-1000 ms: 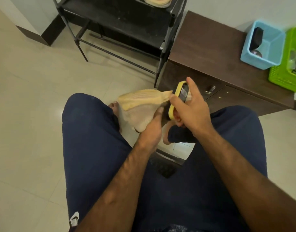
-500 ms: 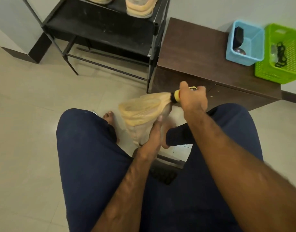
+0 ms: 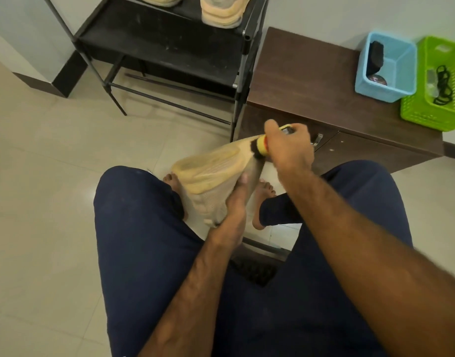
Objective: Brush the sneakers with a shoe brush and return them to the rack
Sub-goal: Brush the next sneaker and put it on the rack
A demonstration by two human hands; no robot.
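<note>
I sit with a beige sneaker (image 3: 211, 173) held between my knees, its yellowish sole turned up. My left hand (image 3: 234, 202) grips the sneaker from the right side, thumb on its upper. My right hand (image 3: 289, 148) is curled round a yellow shoe brush (image 3: 261, 146), whose dark bristles press on the sneaker's far end by the sole edge. Most of the brush is hidden in my fist. On the black shoe rack (image 3: 169, 47) ahead stand two more beige sneakers (image 3: 222, 11), cut off by the top of the frame.
A dark brown low cabinet (image 3: 306, 78) stands right of the rack, close behind the brush. On it sit a blue basket (image 3: 398, 70) with dark items and a green basket (image 3: 427, 109) holding a black cord. My bare feet rest on pale floor tiles (image 3: 41, 176).
My right hand turned over, fist now covering the brush, and pushed it to the sneaker's far end. The view tilted up, showing more of the rack and its sneakers.
</note>
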